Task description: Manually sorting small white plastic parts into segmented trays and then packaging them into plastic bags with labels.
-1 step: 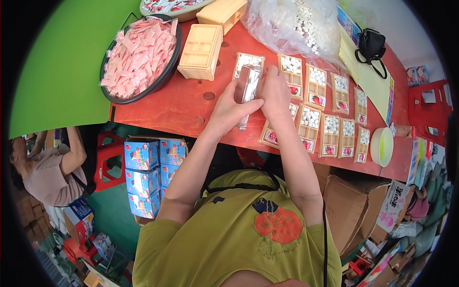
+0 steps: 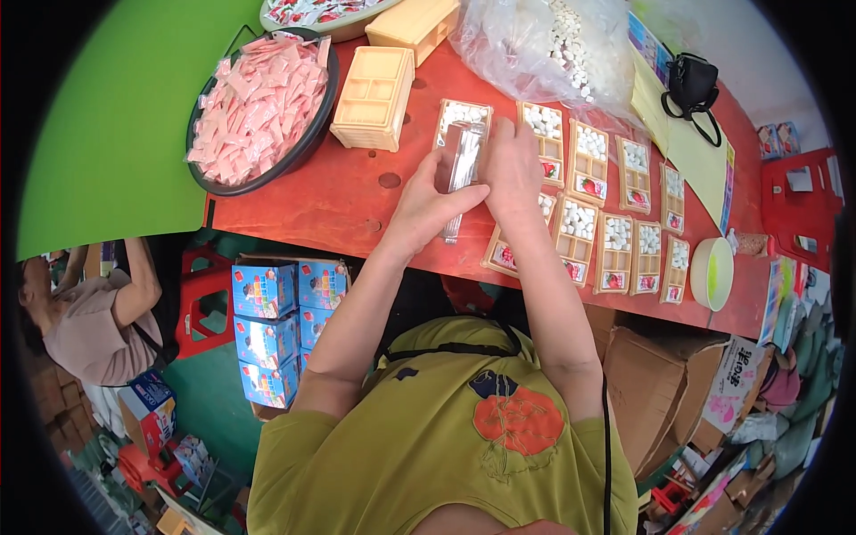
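My left hand [image 2: 423, 203] grips a long, shiny bundle of clear plastic [image 2: 465, 165], its thumb laid across the lower part. My right hand [image 2: 513, 178] closes against the bundle's right side, with its fingertips partly hidden. The bundle is held upright over the red table, just in front of a tan compartment tray [image 2: 465, 111] of white pieces. More such trays stand in two rows to the right, with white pieces and small red-and-white packets in them; one is a tan tray [image 2: 589, 160] in the back row.
At the left stands a black basin [image 2: 332, 98] heaped with pink packets. Stacked empty tan trays [image 2: 373, 94] sit beside it. A plastic bag [image 2: 508, 49] of white pieces lies at the back. A pale bowl [image 2: 711, 274] rests near the right edge. Another person [image 2: 102, 321] sits at lower left.
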A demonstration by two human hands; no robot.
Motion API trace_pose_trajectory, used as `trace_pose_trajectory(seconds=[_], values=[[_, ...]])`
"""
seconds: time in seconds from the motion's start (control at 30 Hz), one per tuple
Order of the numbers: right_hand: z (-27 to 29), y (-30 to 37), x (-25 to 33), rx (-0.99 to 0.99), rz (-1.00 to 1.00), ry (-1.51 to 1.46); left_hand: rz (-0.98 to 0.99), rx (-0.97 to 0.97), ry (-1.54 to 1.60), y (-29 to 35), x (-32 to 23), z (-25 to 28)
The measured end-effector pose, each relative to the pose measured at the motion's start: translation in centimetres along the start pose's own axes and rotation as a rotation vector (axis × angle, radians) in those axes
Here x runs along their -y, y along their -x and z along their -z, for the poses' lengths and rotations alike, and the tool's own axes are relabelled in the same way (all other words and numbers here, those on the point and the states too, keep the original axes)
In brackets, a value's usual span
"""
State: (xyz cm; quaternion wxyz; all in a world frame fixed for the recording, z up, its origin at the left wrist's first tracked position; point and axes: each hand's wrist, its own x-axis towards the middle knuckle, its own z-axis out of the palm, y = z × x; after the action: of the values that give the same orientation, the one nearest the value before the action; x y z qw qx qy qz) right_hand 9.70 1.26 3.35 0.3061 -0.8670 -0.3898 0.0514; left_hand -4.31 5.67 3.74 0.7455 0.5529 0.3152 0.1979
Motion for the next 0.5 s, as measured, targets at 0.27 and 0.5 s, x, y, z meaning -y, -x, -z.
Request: trace_pose_trajectory(seconds=[0.27, 0.5], values=[[-2.9, -3.0, -1.0, 0.1, 0.389, 0.293, 0.07, 0.019, 0.161, 0.2, 0.0, 1.1], [-3.1, -2.4, -0.7, 0.108, 0.423, 0.248, 0.055, -0.014, 0.503, 1.6, 1.2, 0.6]])
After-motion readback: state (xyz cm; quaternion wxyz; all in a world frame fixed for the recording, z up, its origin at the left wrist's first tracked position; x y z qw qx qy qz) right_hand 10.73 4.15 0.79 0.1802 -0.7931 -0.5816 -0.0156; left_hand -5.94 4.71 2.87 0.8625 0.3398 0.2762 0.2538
